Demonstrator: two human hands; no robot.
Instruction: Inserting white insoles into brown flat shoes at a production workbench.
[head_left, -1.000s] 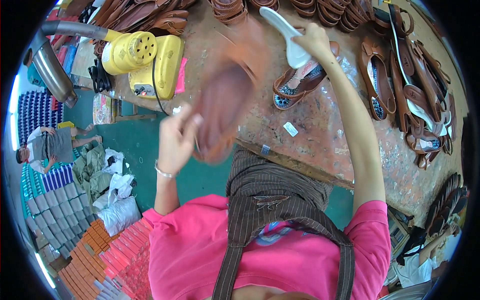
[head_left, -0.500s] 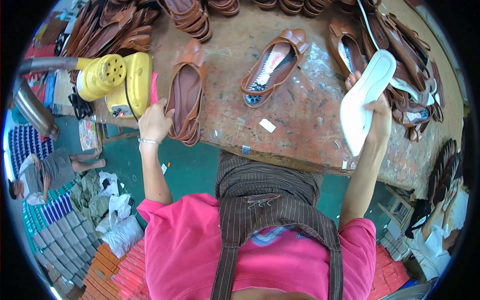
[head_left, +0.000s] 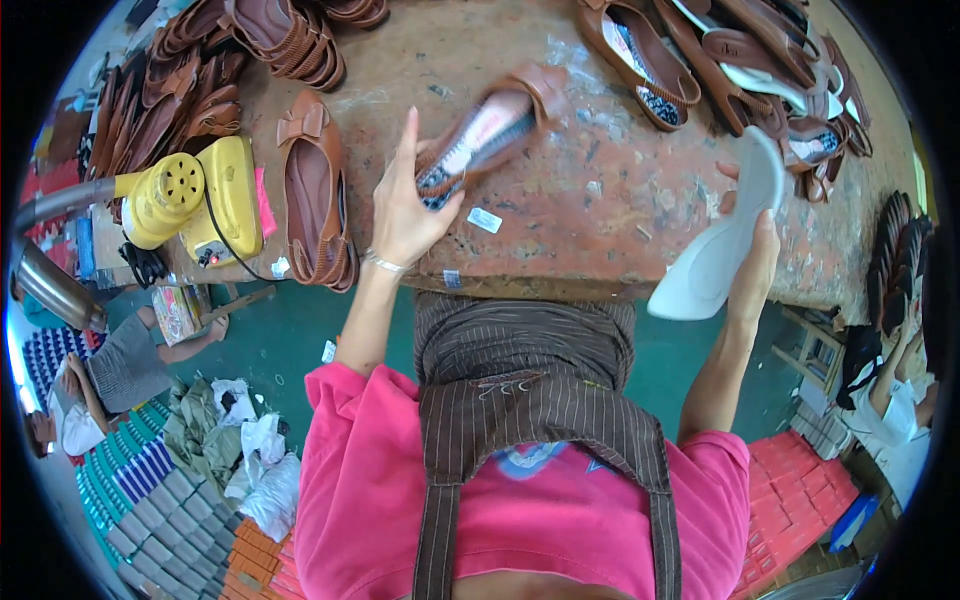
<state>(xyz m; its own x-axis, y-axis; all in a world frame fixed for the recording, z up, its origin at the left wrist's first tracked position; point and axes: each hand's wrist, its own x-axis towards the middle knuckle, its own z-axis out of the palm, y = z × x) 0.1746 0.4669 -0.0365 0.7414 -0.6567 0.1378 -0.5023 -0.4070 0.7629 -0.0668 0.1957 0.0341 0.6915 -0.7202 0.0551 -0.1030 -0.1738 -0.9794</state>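
Observation:
My left hand [head_left: 408, 205] is closed round the heel end of a brown shoe [head_left: 490, 130], its index finger stretched out along the side. The shoe is smeared by motion; a pale lining with a dark patterned heel part shows inside it. In my right hand [head_left: 755, 255] is a white foot-shaped insole [head_left: 720, 240], held tilted over the table's front edge, thumb on one face and fingertips showing past the far edge. To the left of my left hand lies another brown shoe with a bow [head_left: 312, 190], its inside plain brown.
Brown shoes are heaped at the back left [head_left: 280, 40] and back right [head_left: 760, 60] of the worn table [head_left: 590, 220]. A yellow machine with a metal pipe [head_left: 215, 195] stands at the left. A small white label [head_left: 485, 220] lies near the front. Other people sit at both sides.
My left hand has left the plain brown shoe, moved right and taken hold of the patterned-lined shoe. My right hand has turned the white insole more on edge. The whole view has shifted.

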